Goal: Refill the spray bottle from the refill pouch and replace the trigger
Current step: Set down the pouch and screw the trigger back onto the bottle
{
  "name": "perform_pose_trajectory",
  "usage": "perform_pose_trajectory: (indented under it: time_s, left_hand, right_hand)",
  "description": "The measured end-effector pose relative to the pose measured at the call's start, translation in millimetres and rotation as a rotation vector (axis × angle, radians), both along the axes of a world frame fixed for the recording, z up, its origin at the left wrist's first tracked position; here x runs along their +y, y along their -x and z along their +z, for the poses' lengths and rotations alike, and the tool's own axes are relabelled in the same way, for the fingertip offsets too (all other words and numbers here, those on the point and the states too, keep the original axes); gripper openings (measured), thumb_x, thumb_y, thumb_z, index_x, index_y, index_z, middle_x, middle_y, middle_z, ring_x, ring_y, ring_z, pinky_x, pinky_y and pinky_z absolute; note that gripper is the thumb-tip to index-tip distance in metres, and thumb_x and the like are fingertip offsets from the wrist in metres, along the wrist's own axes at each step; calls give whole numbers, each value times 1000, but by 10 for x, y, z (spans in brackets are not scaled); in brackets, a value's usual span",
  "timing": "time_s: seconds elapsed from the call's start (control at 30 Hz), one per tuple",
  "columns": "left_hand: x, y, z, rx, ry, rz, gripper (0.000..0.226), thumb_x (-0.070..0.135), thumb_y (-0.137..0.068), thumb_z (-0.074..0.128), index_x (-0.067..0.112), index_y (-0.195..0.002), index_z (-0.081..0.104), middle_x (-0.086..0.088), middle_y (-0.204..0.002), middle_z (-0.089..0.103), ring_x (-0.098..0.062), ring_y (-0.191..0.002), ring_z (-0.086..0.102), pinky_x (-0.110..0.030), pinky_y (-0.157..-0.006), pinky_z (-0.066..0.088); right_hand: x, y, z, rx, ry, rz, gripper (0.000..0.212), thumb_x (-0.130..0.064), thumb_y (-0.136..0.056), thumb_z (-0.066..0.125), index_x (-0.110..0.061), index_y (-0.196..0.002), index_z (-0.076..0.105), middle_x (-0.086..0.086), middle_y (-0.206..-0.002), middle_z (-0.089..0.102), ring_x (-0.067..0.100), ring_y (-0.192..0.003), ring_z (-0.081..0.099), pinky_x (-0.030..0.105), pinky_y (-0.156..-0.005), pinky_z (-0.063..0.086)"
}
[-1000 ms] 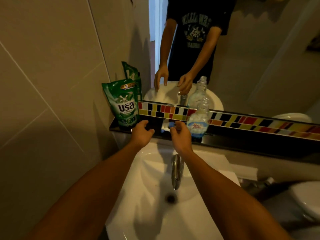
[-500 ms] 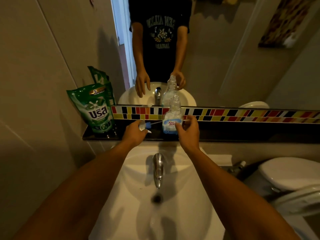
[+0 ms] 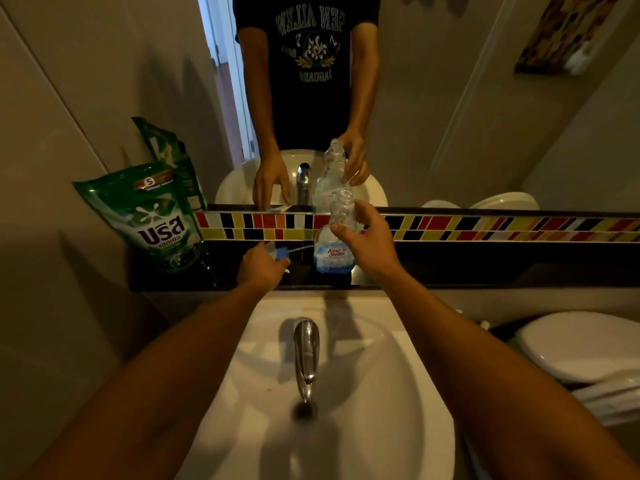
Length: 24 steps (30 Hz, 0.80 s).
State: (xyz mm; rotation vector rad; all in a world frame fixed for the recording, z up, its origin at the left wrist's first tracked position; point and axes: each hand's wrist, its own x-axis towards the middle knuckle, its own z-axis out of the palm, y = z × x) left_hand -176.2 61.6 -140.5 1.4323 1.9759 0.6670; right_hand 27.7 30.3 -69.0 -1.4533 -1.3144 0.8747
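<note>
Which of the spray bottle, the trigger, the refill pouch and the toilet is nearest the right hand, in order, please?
1. Spray bottle: at the right hand.
2. Trigger: just left, under the left hand.
3. Refill pouch: far left on the shelf.
4. Toilet: lower right.

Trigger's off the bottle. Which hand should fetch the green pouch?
Left. The left hand is nearer the refill pouch, though it holds the trigger; the right hand steadies the spray bottle.

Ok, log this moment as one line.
right hand: grips spray bottle | left hand: on trigger, shelf | refill pouch: untouched
</note>
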Motion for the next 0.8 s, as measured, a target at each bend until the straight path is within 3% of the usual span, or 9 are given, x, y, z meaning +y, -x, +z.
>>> perform_pose_trajectory:
  time_s: [0.1, 0.23, 0.4, 0.63, 0.8]
  left_hand:
    - [57, -29, -80, 46, 3, 43, 47, 27, -85, 75, 13, -127, 59, -13, -126, 61, -34, -113, 60, -47, -90, 54]
    - [110, -47, -143, 54, 8, 122, 40, 19, -85, 75, 14, -123, 62, -12, -122, 63, -34, -109, 63, -48, -87, 57]
    - [108, -48, -116, -127, 44, 222, 33, 18, -88, 73, 8, -118, 64, -14, -112, 68, -31, -100, 67, -37, -75, 54]
    - [-10, 203, 143, -456, -75, 199, 33, 13, -84, 77, 5, -115, 69, -15, -103, 71, -36, -97, 68, -39, -78, 54]
    - [-152, 436, 523, -632, -153, 150, 36, 14, -87, 74, 11, -122, 63, 4, -91, 68, -9, -78, 60, -27, -72, 51]
  right_hand:
    - [25, -29, -23, 1, 12, 43, 49, -20, -93, 76, -20, -138, 56, -6, -132, 62, 11, -123, 59, 43, -104, 55]
    - [66, -82, -32, 24, 43, 78, 47, -17, -92, 77, -19, -133, 55, -3, -133, 63, 3, -111, 62, 43, -100, 58]
    - [113, -156, -21, 34, 55, 156, 45, -18, -91, 78, -20, -131, 57, -1, -131, 68, 16, -122, 65, 48, -102, 58]
    - [-43, -209, 28, 20, 35, 157, 43, -22, -93, 76, -20, -132, 57, 0, -128, 68, 16, -119, 66, 47, -101, 57]
    - [-228, -338, 177, 27, 41, 136, 40, -25, -94, 74, -22, -130, 58, 1, -127, 67, 17, -117, 66, 48, -98, 58]
